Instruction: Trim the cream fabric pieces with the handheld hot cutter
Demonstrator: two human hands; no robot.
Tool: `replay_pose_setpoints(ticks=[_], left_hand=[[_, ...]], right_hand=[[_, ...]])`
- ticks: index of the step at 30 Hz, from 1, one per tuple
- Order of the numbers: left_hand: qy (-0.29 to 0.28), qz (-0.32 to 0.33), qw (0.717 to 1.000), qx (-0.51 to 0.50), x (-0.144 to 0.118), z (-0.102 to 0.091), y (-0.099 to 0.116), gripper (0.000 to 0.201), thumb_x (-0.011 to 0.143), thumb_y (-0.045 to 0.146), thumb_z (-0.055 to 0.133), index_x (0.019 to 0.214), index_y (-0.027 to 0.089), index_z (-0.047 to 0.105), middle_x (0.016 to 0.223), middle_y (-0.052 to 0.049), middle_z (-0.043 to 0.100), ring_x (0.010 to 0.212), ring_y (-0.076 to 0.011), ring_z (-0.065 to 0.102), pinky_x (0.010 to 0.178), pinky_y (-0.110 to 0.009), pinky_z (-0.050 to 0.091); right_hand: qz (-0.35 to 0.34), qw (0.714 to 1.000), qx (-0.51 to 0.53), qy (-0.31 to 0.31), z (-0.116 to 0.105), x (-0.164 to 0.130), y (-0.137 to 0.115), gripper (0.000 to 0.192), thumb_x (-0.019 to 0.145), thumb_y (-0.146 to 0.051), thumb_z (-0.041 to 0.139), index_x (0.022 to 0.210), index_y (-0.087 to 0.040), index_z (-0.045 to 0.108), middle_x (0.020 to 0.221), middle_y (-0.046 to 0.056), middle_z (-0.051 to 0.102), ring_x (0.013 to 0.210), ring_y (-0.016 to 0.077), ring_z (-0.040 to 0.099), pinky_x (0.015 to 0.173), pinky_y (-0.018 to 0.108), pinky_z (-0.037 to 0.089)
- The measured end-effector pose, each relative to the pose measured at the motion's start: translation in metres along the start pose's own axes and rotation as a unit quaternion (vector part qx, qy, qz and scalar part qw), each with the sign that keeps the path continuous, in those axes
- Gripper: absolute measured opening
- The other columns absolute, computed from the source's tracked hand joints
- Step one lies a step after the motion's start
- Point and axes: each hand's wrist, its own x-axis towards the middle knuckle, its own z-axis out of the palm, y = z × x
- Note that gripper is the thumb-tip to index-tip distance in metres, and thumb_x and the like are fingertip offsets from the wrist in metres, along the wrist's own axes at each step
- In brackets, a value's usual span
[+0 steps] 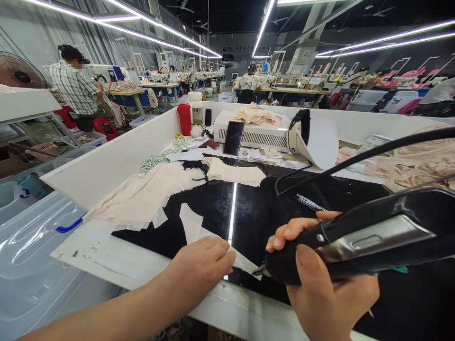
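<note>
My right hand (pixel 330 289) is wrapped round a black corded handheld tool (pixel 384 237) with a silver side panel. Its small pointed metal tip rests at the lower right corner of a thin white cloth piece (pixel 192 220). That piece lies on the glossy black work surface (pixel 213 203). Over its middle, my left hand (pixel 204 263) lies palm down with the fingers flat, pressing on the cloth and hiding part of it. To the upper left is a spread pile of pale beige cut pieces (pixel 142 194), and farther back a neat stack of cream pieces (pixel 234 173).
A phone (pixel 233 138) leans on a white vented box (pixel 252 130), beside a white cone-shaped lamp shade (pixel 320 139). A red cup (pixel 184 118) stands at the back left. A black cable (pixel 369 156) arches over the right side. Clear plastic bins (pixel 31 265) sit at the left.
</note>
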Motion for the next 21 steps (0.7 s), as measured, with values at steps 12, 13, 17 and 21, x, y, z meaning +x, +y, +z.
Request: replay_pose_setpoints(ticks=[12, 13, 17, 21], left_hand=[[0.025, -0.001, 0.995, 0.094, -0.008, 0.020, 0.024, 0.085, 0.090, 0.074, 0.086, 0.147, 0.017, 0.061, 0.136, -0.022, 0.076, 0.128, -0.0377, 0.074, 0.113, -0.050, 0.058], [0.028, -0.004, 0.995, 0.096, -0.008, 0.021, 0.025, 0.086, 0.089, 0.075, 0.086, 0.147, 0.017, 0.061, 0.137, -0.023, 0.076, 0.128, -0.0380, 0.074, 0.113, -0.050, 0.058], [0.050, -0.008, 0.994, 0.097, -0.008, 0.024, 0.029, 0.088, 0.089, 0.076, 0.085, 0.148, 0.016, 0.060, 0.137, -0.023, 0.076, 0.128, -0.0376, 0.075, 0.112, -0.049, 0.059], [0.060, -0.013, 0.994, 0.089, -0.009, 0.025, 0.029, 0.091, 0.086, 0.076, 0.087, 0.147, 0.015, 0.060, 0.137, -0.023, 0.076, 0.127, -0.0376, 0.076, 0.112, -0.049, 0.060]], right_hand=[[0.013, 1.000, 0.001, 0.001, -0.001, -0.003, -0.001, 0.041, 0.090, -0.029, 0.093, 0.121, -0.027, 0.066, 0.083, -0.003, 0.073, 0.065, 0.0171, 0.072, 0.058, 0.031, 0.065], [0.016, 1.000, -0.002, -0.001, -0.001, -0.002, -0.001, 0.041, 0.090, -0.031, 0.093, 0.120, -0.027, 0.066, 0.083, -0.003, 0.073, 0.065, 0.0173, 0.072, 0.057, 0.032, 0.064], [0.012, 1.000, 0.011, 0.002, 0.003, 0.008, -0.002, 0.041, 0.087, -0.037, 0.094, 0.116, -0.027, 0.068, 0.079, -0.003, 0.072, 0.061, 0.0179, 0.068, 0.055, 0.034, 0.063], [0.013, 0.999, 0.033, 0.014, 0.012, 0.020, 0.005, 0.044, 0.084, -0.038, 0.096, 0.116, -0.027, 0.067, 0.078, -0.005, 0.071, 0.061, 0.0170, 0.066, 0.056, 0.033, 0.061]])
